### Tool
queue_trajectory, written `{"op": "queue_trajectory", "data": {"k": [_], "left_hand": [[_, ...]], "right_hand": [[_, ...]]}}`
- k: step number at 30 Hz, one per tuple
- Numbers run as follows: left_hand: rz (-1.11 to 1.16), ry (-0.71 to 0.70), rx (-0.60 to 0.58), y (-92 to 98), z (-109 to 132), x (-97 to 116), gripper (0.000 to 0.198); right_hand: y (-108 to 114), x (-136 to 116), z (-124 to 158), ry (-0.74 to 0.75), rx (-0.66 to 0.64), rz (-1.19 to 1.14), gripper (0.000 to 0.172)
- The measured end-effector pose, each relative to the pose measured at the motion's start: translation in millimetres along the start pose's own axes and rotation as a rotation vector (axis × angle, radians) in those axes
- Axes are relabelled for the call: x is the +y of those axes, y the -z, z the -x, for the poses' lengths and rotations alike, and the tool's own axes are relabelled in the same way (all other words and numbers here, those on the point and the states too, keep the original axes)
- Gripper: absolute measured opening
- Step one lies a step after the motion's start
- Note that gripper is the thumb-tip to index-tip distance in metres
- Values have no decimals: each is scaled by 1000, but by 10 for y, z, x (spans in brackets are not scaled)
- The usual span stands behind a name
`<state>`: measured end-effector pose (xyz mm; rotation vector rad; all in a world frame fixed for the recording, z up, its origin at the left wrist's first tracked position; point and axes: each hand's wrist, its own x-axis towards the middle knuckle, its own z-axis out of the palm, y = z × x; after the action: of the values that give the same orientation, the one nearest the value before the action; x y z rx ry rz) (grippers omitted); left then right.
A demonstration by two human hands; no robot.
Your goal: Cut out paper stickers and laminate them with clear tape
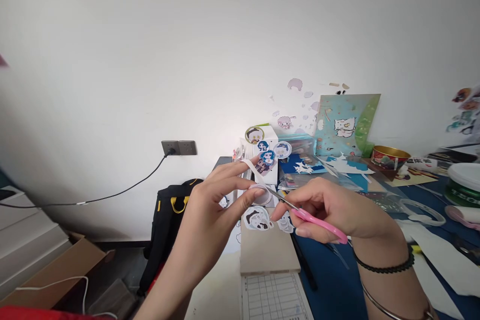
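My left hand (217, 200) pinches a small round white sticker cutout (261, 194), with a thin white paper strip (252, 167) curling up from it over my fingers. My right hand (337, 207) grips pink-handled scissors (318, 224); their metal blades (282, 199) reach the cutout's edge. Both hands hover above a brown cardboard pad (267, 250), where two cut-out character stickers (257, 219) lie just below the hands. A black bracelet and a metal bangle sit on my right wrist.
A blue desk (333, 285) holds a white box with stickers (267, 155), a picture card (347, 125) against the wall, a gold bowl (390, 156), tape rolls and paper scraps. A ruled sheet (275, 297) lies near me. A black bag (170, 230), a cardboard box (56, 272) and a wall socket (179, 148) are at left.
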<state>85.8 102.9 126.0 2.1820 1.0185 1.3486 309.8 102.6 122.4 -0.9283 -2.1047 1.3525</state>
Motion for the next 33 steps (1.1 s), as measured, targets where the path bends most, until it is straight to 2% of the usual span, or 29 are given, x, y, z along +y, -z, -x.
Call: {"op": "queue_trajectory", "data": {"k": [8,15,21,25,29,33], "left_hand": [[15,25,-105,25,-16,-47,16],[-8,28,-151,50,-10,-46,15],[-128,-16,-105,14,-37,-58,17],[-82,9,-93,-27,-105,-162,17],[56,93,-39,-6,-142,-258,18],[162,176,47,109,-145,-297,19]], "right_hand": [[-7,-24,-16,-40,35,64,31],[-70,-37,-27,14,119,74,26],[-45,-73,26,-25,122,81,27],[-15,-38,59,-52,188,43,30],[46,15,48,-110,330,79,36],[84,89,-86,-60,660,380,28]]}}
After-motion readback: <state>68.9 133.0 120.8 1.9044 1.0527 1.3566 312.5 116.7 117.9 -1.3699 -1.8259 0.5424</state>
